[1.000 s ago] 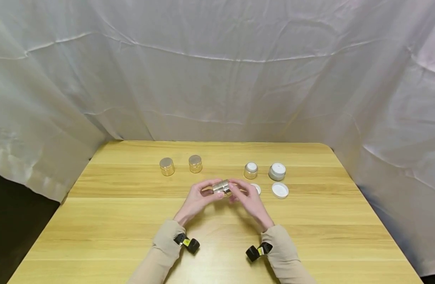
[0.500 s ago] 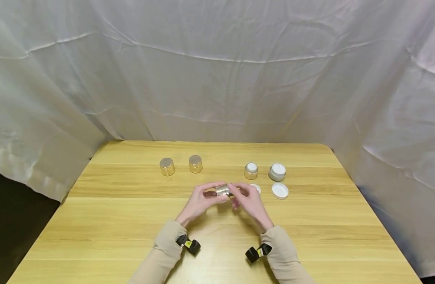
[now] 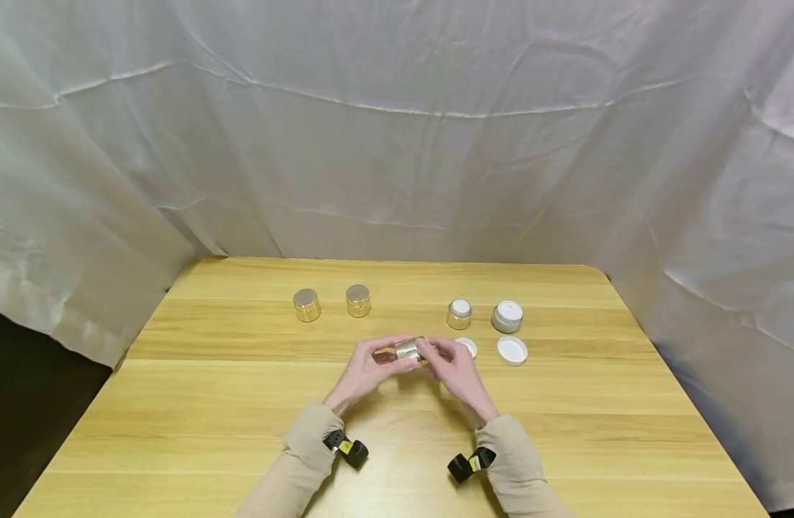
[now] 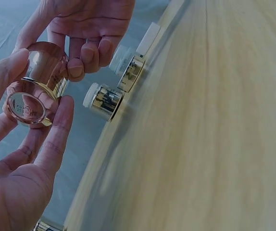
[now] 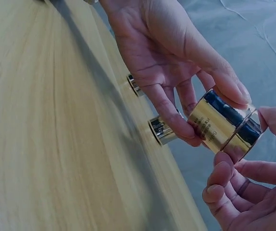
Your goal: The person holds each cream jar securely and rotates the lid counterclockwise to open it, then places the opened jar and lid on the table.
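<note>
Between both hands is a shiny gold cream jar (image 3: 408,350), lying on its side above the table. My left hand (image 3: 366,369) grips its left end, whose round base with printed characters (image 4: 28,107) faces the left wrist view. From the other side, my right hand (image 3: 454,368) pinches the right end with thumb and fingers, partly covering it. A thin seam rings the jar (image 5: 224,122) in the right wrist view. Behind the right hand, a white round lid (image 3: 467,347) lies on the table, partly hidden by that hand.
Two gold lidded jars (image 3: 307,306) stand at the back left of the wooden table (image 3: 196,403). At the back right are a gold jar with a white top (image 3: 459,314) and a wider white-topped jar (image 3: 508,316). Another white lid (image 3: 512,350) lies before them.
Both hands have come slightly nearer the body with the jar. The jar lies a little more level, and the right fingers have shifted on its end. The other jars stay put.
</note>
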### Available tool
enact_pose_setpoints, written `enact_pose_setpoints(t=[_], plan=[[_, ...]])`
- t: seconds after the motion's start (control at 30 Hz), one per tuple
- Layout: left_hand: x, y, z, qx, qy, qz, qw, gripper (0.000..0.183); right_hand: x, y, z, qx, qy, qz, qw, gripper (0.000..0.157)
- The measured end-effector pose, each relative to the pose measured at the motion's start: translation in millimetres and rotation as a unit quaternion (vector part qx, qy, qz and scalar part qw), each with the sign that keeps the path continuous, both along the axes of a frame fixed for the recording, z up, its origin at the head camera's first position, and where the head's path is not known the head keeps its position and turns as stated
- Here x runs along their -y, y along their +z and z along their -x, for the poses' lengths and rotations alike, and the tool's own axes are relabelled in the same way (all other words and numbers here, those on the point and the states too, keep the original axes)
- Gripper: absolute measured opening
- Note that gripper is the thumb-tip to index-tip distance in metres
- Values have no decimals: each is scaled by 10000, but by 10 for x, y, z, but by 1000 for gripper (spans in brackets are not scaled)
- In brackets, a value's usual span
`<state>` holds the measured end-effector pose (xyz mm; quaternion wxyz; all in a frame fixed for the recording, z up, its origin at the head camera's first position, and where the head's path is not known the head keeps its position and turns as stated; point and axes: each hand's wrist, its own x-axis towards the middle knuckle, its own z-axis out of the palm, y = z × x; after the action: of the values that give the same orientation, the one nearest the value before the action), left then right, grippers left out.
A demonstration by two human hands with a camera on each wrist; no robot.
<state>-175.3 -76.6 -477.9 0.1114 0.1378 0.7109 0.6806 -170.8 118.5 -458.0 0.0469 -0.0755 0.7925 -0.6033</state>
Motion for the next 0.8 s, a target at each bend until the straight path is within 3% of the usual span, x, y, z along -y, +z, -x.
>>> enact_pose_setpoints(t=[0.27,0.8], plan=[[-6,-9,-8,-44,26,-120,9999,50,-44,17,1,-205,213,-194,9994,37],[19,30,-19,-71,-16,-48,10000,52,-76,2,-12,-384,513,-90,9979,40]])
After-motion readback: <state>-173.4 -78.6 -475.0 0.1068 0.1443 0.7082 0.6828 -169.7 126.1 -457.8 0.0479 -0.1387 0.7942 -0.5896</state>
